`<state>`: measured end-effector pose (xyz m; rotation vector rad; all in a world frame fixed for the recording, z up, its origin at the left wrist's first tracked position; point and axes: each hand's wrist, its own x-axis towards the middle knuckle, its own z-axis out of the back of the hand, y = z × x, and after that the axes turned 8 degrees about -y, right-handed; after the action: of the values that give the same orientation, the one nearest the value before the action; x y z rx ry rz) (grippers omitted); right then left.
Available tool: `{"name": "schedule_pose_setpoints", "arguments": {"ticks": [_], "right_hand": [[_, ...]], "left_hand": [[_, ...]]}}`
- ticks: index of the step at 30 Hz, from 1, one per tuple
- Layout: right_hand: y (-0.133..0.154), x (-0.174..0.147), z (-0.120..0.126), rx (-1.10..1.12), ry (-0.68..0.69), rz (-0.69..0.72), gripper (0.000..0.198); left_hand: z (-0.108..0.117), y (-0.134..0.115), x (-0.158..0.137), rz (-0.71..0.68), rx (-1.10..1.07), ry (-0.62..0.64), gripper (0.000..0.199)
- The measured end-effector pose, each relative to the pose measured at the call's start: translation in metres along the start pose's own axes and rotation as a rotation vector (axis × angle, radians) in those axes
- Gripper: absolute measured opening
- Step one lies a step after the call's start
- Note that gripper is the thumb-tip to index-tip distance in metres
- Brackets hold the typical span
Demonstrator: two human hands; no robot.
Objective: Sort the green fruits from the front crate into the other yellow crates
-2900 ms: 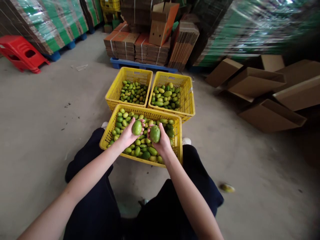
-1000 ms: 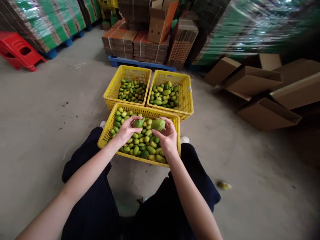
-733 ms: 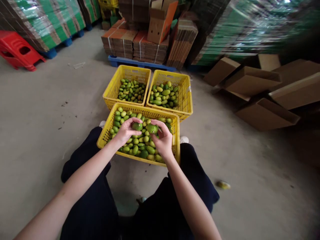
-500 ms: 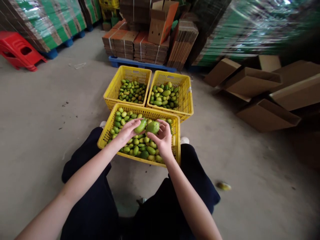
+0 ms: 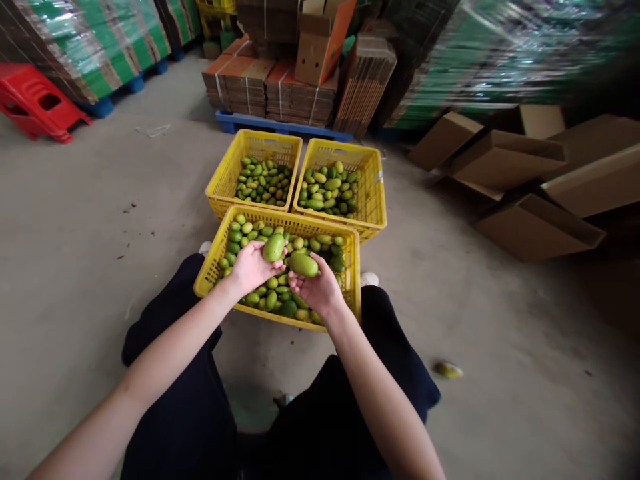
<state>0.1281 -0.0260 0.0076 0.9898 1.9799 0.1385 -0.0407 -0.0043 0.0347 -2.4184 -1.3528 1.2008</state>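
Observation:
My left hand (image 5: 254, 268) holds a smooth green oval fruit (image 5: 273, 247), resting on its fingers with the palm turned up. In my right hand (image 5: 320, 288) lies a second oval fruit (image 5: 303, 265), yellowish green and held lengthwise. Both fruits look like small mangoes; their exact kind is unclear. The hands are close together above the front yellow crate (image 5: 353, 280), which stands between my legs. Several green and yellowish fruits (image 5: 273, 300) fill its bottom, partly hidden by my hands.
Behind the front crate stand a left yellow crate (image 5: 220, 190) and a right yellow crate (image 5: 373, 193), both with fruit. A fruit (image 5: 449, 369) lies on the floor at right. Open cardboard boxes (image 5: 540, 227), flattened cartons (image 5: 240, 87) and a red stool (image 5: 43, 103) surround the area.
Both hands have turned palm up, so the fruits now lie on the fingers. The left fruit has moved slightly left and up, the right one slightly down; they are farther apart.

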Motion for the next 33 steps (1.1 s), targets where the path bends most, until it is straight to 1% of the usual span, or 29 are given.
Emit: {"name": "schedule_pose_setpoints", "arguments": {"ticks": [2, 4, 7, 9, 12, 15, 17, 19, 20, 22, 24, 26, 29, 33], "right_hand": [[0.0, 0.001, 0.0, 0.002, -0.019, 0.01, 0.037], [0.001, 0.003, -0.002, -0.014, -0.029, 0.037, 0.033], [0.003, 0.01, -0.004, -0.068, -0.059, 0.1, 0.018], [0.005, 0.014, -0.005, -0.124, -0.107, 0.18, 0.009], [0.007, 0.013, -0.003, -0.211, -0.144, 0.327, 0.016], [0.003, 0.005, 0.003, -0.272, -0.143, 0.417, 0.028], [-0.004, -0.003, 0.006, -0.279, -0.141, 0.422, 0.032], [-0.014, -0.011, 0.006, -0.276, -0.128, 0.419, 0.035], [-0.02, -0.016, 0.005, -0.279, -0.124, 0.44, 0.038], [-0.031, -0.027, -0.001, -0.316, -0.126, 0.532, 0.047], [-0.04, -0.04, -0.009, -0.366, -0.123, 0.671, 0.057], [-0.044, -0.053, -0.018, -0.411, -0.088, 0.793, 0.06], [-0.044, -0.069, -0.032, -0.471, -0.034, 0.909, 0.057], [-0.04, -0.083, -0.043, -0.528, -0.042, 0.992, 0.054]], "left_hand": [[-0.001, 0.001, 0.0, -0.015, -0.014, 0.003, 0.035], [-0.002, 0.002, 0.001, -0.022, -0.013, -0.015, 0.031], [-0.001, 0.005, 0.005, -0.036, -0.022, -0.065, 0.021], [0.002, 0.009, 0.007, -0.065, -0.044, -0.079, 0.013], [0.011, 0.017, 0.006, -0.124, -0.07, -0.092, 0.009], [0.024, 0.025, -0.009, -0.194, -0.018, -0.127, 0.017], [0.029, 0.028, -0.024, -0.276, 0.071, -0.143, 0.027], [0.031, 0.027, -0.042, -0.374, 0.186, -0.147, 0.039], [0.031, 0.025, -0.051, -0.42, 0.248, -0.139, 0.045], [0.028, 0.022, -0.067, -0.505, 0.37, -0.115, 0.052], [0.025, 0.019, -0.081, -0.589, 0.477, -0.093, 0.055], [0.022, 0.017, -0.092, -0.663, 0.551, -0.075, 0.057], [0.021, 0.017, -0.104, -0.713, 0.597, -0.052, 0.059], [0.022, 0.014, -0.109, -0.701, 0.629, -0.02, 0.061]]}}
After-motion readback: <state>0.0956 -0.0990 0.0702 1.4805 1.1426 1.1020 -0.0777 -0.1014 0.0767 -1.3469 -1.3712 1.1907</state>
